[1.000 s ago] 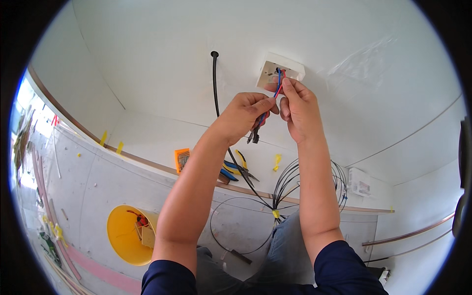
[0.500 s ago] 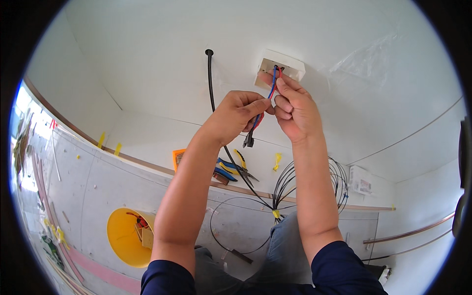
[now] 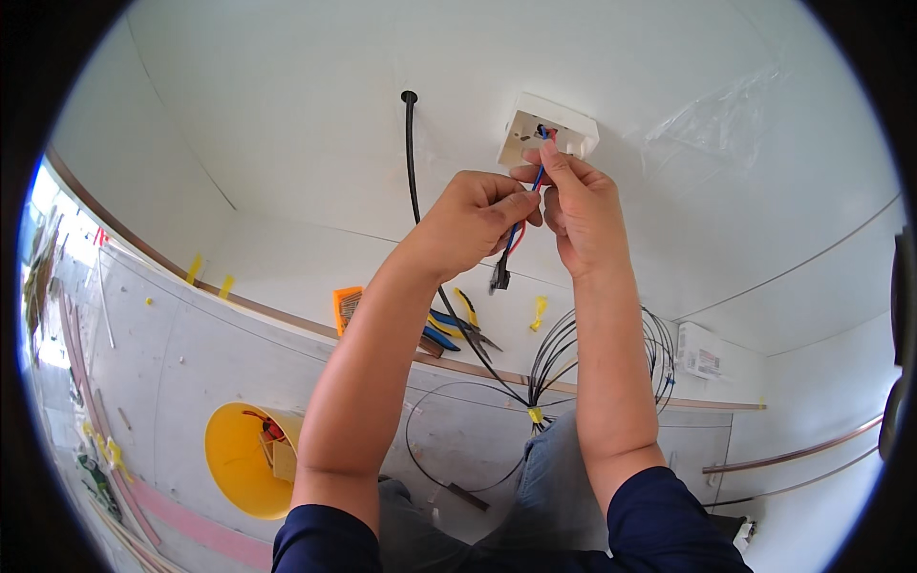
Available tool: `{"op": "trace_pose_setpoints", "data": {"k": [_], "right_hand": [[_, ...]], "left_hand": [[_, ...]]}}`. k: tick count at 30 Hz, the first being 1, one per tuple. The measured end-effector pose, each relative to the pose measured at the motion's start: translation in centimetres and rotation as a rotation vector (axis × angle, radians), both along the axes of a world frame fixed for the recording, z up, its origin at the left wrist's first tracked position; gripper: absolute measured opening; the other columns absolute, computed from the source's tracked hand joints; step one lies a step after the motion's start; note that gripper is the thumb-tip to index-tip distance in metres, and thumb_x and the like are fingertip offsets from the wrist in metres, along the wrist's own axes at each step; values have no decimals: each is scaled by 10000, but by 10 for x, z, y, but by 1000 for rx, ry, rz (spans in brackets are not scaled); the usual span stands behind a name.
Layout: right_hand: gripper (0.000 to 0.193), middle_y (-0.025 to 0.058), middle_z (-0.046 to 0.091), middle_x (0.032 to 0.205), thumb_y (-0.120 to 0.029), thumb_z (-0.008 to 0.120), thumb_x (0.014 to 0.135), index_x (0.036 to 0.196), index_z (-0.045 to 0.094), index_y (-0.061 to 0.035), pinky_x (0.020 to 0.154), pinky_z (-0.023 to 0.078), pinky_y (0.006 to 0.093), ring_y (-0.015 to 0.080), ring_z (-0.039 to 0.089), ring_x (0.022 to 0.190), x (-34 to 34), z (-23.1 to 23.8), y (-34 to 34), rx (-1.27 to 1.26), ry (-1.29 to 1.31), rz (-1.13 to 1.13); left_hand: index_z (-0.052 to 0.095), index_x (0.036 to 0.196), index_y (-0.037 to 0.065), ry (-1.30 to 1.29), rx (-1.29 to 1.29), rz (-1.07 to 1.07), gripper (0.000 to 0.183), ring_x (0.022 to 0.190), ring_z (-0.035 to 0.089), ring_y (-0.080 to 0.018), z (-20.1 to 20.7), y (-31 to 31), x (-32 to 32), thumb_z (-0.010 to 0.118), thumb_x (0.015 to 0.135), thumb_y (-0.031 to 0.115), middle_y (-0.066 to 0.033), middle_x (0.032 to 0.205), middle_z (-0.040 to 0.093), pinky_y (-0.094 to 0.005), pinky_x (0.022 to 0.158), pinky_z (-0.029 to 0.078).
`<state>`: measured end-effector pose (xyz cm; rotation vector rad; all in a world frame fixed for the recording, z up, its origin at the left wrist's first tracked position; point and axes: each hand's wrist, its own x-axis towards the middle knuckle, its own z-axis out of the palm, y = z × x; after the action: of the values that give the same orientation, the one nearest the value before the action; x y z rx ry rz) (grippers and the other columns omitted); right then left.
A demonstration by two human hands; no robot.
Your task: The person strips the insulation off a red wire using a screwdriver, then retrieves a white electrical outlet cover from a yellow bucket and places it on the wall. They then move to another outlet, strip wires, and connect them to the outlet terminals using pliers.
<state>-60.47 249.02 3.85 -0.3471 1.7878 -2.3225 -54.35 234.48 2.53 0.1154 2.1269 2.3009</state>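
Note:
A white junction box (image 3: 579,121) is fixed to the white panel, its open face toward me. Red and blue wires (image 3: 540,180) come out of it and hang down to a small black connector (image 3: 501,277). My left hand (image 3: 480,218) pinches these wires between thumb and fingers below the box. Higher up, just under the box opening, my right hand (image 3: 585,205) is closed on the same wires with thumb and forefinger. The right fingers partly cover the lower edge of the box.
A black cable (image 3: 411,153) drops from a hole in the panel, left of the box. Below lie pliers (image 3: 468,329), an orange box of screws (image 3: 346,307), a coiled black cable (image 3: 549,368) and a white package (image 3: 700,350). A yellow bucket (image 3: 229,458) stands lower left.
Both hands still hold the wires. The right fingers have closed up higher, near the opening, and the connector end has swung slightly right.

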Motion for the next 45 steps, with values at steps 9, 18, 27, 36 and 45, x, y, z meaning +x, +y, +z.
{"op": "trace_pose_setpoints", "data": {"k": [9, 18, 27, 36, 45], "right_hand": [[286, 73, 687, 765, -244, 696, 998, 959, 716, 39, 487, 376, 242, 93, 514, 550, 8, 2, -7, 6, 77, -171], [283, 15, 625, 718, -248, 678, 1007, 1025, 725, 30, 482, 331, 239, 45, 402, 535, 10, 3, -11, -18, 72, -125], [277, -19, 631, 770, -228, 697, 986, 1098, 735, 22, 486, 282, 230, 31, 353, 527, 7, 0, 17, 212, 119, 6], [178, -5, 676, 874, -176, 684, 982, 1051, 743, -22, 538, 394, 243, 59, 456, 570, 17, 33, 38, 578, 646, -290], [80, -16, 641, 1044, -127, 709, 931, 1000, 743, -106, 598, 524, 336, 193, 665, 681, -23, 74, 28, 1095, 1474, 4]], "left_hand": [[746, 921, -41, 171, -175, 62, 267, 585, 411, -104, -10, 10, -8, 620, 1010, 177, 12, 644, 529, -303, 544, 361], [736, 931, 0, -17, -40, 51, 273, 557, 350, -54, 4, 7, 6, 628, 1033, 228, 37, 639, 492, -254, 514, 285], [733, 913, 19, -73, 56, 4, 306, 567, 365, -51, 2, -6, 5, 645, 1020, 291, 54, 622, 473, -250, 518, 272], [742, 915, 9, -90, 50, -23, 294, 558, 356, -61, 6, -8, 1, 652, 1000, 276, 44, 626, 480, -253, 505, 268], [766, 920, 14, -23, -43, -22, 270, 574, 373, -76, 2, -18, -3, 649, 981, 250, 45, 642, 470, -271, 521, 301]]}}
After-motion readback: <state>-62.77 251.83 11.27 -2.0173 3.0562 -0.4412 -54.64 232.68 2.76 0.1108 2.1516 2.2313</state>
